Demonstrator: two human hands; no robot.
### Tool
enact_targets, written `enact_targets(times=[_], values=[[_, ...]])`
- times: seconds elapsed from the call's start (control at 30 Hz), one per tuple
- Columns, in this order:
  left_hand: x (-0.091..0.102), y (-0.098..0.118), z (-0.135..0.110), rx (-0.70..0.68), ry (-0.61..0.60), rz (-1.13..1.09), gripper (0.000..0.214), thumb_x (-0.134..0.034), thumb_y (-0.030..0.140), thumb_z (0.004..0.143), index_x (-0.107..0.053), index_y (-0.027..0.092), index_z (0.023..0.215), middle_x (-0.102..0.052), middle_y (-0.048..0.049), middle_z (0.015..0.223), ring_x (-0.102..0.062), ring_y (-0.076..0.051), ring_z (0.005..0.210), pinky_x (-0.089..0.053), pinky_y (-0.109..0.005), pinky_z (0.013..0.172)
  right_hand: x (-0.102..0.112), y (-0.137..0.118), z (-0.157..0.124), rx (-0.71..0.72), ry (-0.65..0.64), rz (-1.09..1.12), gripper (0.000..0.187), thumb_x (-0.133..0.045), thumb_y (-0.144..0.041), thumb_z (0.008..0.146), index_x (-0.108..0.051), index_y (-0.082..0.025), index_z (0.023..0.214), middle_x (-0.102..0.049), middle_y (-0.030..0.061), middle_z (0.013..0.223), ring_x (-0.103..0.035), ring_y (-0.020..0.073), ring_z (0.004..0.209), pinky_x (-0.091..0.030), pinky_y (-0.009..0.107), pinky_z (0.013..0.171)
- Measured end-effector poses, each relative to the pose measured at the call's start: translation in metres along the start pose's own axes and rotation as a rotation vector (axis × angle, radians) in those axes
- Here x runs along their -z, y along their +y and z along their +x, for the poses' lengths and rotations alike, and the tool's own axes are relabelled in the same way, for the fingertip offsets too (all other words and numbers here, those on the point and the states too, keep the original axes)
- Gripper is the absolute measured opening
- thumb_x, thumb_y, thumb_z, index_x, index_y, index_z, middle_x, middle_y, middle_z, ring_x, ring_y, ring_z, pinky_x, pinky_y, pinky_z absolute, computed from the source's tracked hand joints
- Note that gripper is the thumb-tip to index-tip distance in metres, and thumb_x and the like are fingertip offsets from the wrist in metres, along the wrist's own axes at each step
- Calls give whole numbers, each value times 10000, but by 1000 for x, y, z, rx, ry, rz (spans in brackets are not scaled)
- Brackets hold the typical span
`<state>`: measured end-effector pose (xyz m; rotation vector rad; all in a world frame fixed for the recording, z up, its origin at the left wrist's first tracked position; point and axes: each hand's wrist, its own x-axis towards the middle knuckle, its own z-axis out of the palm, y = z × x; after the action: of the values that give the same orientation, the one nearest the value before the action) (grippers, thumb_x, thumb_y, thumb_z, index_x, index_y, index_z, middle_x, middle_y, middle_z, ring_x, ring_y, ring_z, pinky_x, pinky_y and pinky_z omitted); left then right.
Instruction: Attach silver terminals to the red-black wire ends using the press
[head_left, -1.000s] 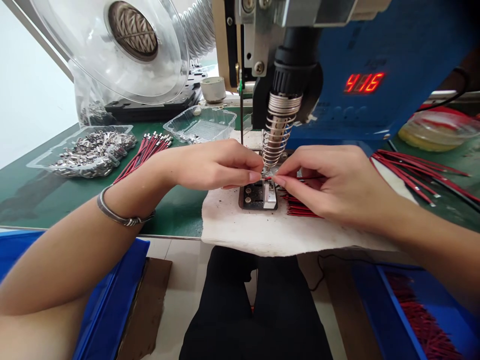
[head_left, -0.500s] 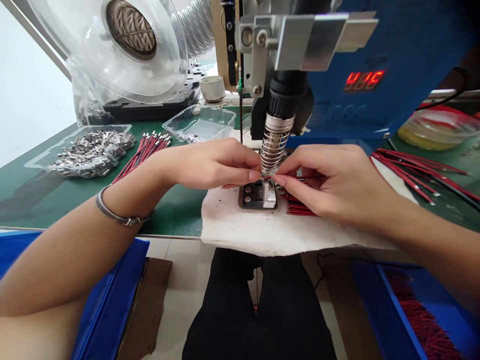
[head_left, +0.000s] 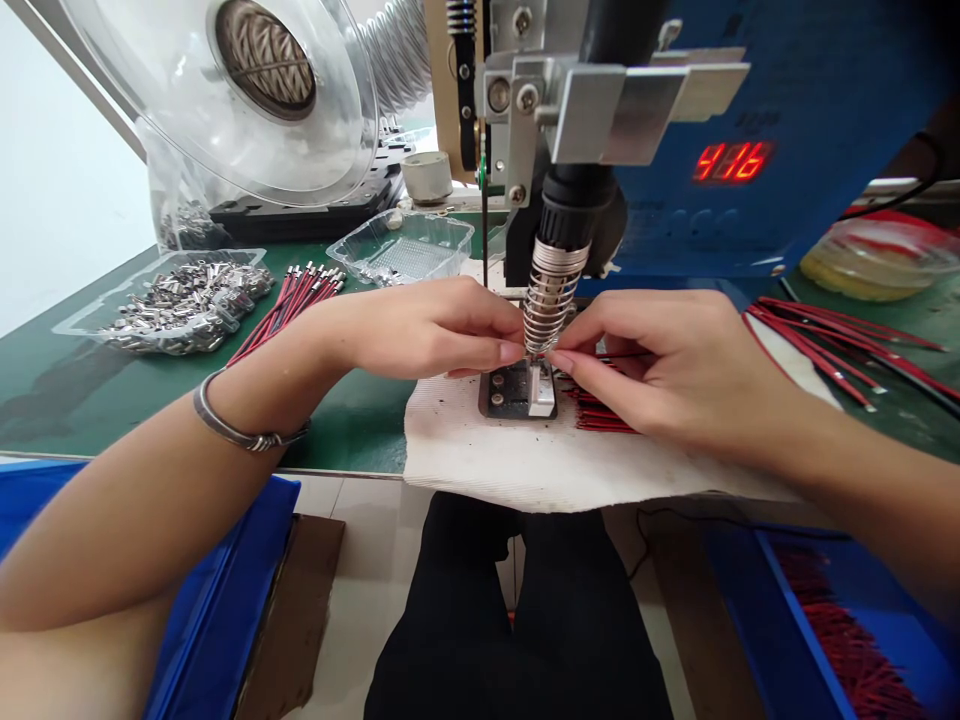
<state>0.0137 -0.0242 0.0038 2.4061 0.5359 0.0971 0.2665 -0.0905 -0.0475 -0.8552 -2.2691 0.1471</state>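
Observation:
In the head view, my left hand [head_left: 457,330] is pinched closed at the left of the soldering iron's tip; whatever sits between its fingertips is hidden. My right hand [head_left: 652,350] is closed on a thin red-and-black wire [head_left: 626,356], its fingertips just right of the tip. The spring-wrapped soldering iron [head_left: 555,285] points down between both hands, over a small metal block fixture [head_left: 541,390] on a black plate. Below my right hand, a bundle of red-and-black wires [head_left: 604,415] lies on a white ribbed cloth [head_left: 495,470].
A clear tray of metal connectors [head_left: 187,300] stands left, beside wires with metal ends [head_left: 300,295]. Behind are another clear tray [head_left: 405,250] and a fume hood [head_left: 330,110]. The blue machine [head_left: 675,230] rises at the back. More wires [head_left: 832,340] lie right.
The soldering iron and its metal bracket have moved down a little, toward the fixture. Both hands have stayed almost where they were. The red display now reads clearly as 416.

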Motion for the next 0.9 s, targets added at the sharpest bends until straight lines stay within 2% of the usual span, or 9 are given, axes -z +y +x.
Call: enact_targets(times=[0.1,0.3,0.7,0.9], values=[[0,-1,0,-4,3,-2,327,-567,141,1020,-527,222,706,-539,13,617,-477,-138,577,-421,-257,583,0,0,0,3,1,1,160,-706,-175,1061,-753,-258,933,-806,-2,839,-693,186,661,-536,348,689],[0,0,-1,13,-8,-5,325,-602,154,1018,-527,220,709,-552,9,617,-489,-141,579,-432,-260,589,0,3,-1,-5,6,-37,142,-716,-208,1066,-766,-267,948,-777,-19,784,-589,161,553,-482,349,619],[0,-1,0,14,-3,-22,333,-596,150,1002,-530,219,683,-535,11,608,-477,-140,572,-410,-266,588,-1,3,-2,-5,8,-48,136,-708,-229,1070,-777,-258,958,-774,-13,771,-581,162,544,-480,357,603],[0,0,-1,24,-14,-34,339,-606,158,1003,-511,219,684,-513,15,611,-435,-134,569,-379,-270,580,0,3,-3,-10,-3,-51,143,-708,-235,1081,-779,-286,967,-762,-20,758,-608,179,560,-473,370,609]])
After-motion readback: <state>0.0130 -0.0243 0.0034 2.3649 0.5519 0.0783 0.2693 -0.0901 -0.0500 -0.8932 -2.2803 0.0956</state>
